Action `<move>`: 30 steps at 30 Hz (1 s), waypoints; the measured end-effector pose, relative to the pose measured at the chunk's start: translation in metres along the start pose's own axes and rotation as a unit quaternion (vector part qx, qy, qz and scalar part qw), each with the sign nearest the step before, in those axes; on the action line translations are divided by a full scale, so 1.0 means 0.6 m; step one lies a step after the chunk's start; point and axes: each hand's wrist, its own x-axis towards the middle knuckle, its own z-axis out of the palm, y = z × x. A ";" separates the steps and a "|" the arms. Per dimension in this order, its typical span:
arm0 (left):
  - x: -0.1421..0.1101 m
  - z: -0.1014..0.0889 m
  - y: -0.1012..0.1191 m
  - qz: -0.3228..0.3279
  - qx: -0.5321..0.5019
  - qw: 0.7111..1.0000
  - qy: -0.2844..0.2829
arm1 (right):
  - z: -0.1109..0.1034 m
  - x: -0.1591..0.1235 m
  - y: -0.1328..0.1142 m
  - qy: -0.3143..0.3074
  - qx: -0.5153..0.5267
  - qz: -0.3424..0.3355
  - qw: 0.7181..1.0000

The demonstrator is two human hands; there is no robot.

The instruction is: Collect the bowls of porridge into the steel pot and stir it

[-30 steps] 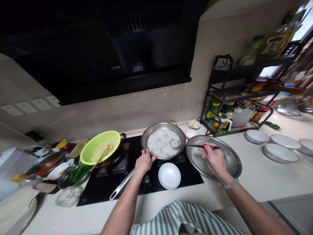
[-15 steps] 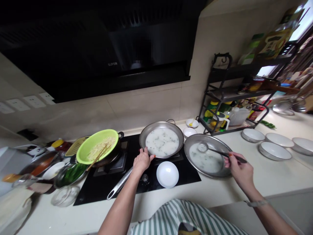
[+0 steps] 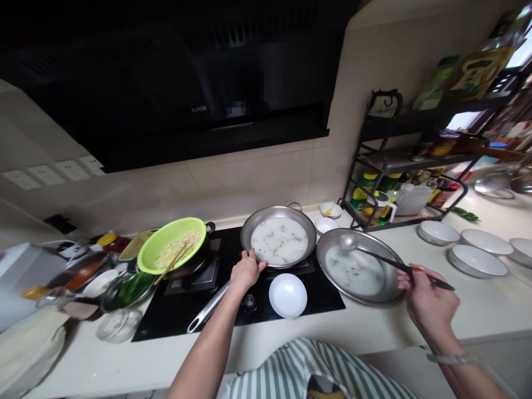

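My right hand (image 3: 432,299) is wrapped around the dark handle of a ladle (image 3: 349,243). Its metal bowl is over the far rim side of the right pan (image 3: 388,257), above a milky liquid with green bits. At the left pan (image 3: 245,244), which holds similar white liquid, my left hand (image 3: 246,271) rests by the near rim with fingers stretched forward and thumb apart. That pan's long metal handle (image 3: 208,307) runs out beneath my left wrist. An empty white bowl (image 3: 288,296) sits on the black hob between my hands.
A green basin (image 3: 145,252) with pale strips and chopsticks (image 3: 174,260) sits on a pot at left. Greens (image 3: 133,288) and a glass jar (image 3: 119,326) are further left. Several bowls (image 3: 477,260) stand right, near a black rack (image 3: 386,160). The range hood (image 3: 199,138) hangs overhead.
My right hand has moved right, away from the pan, drawing the ladle up out of the liquid toward the rim. My left hand stays by the left pan. The view has shifted slightly.
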 end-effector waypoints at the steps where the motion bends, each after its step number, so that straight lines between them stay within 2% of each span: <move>1: 0.000 0.000 0.000 0.001 0.000 1.000 0.001 | 0.012 -0.001 -0.011 0.002 0.037 0.017 0.999; 4: -0.001 -0.001 0.000 0.002 0.002 1.000 0.004 | 0.051 -0.014 -0.042 -0.055 0.079 0.021 0.995; 8: 0.000 0.001 0.000 0.005 0.006 1.000 0.005 | 0.105 -0.048 -0.061 -0.170 0.034 -0.017 0.985; 12: -0.001 0.001 0.001 0.007 0.004 1.000 0.008 | 0.149 -0.074 -0.040 -0.276 -0.017 -0.055 0.959; 16: -0.004 -0.004 0.003 0.004 -0.001 1.000 0.007 | 0.174 -0.089 -0.003 -0.332 -0.060 -0.088 0.937; 20: -0.005 -0.006 0.003 0.004 -0.007 1.000 0.006 | 0.186 -0.092 0.020 -0.335 -0.077 -0.078 0.936; 26: -0.004 -0.004 0.003 0.002 -0.010 1.000 0.007 | 0.193 -0.075 0.022 -0.254 -0.023 0.016 0.967; 30: -0.004 -0.007 0.005 0.000 -0.007 1.000 0.002 | 0.188 -0.068 0.019 -0.239 -0.004 0.035 0.970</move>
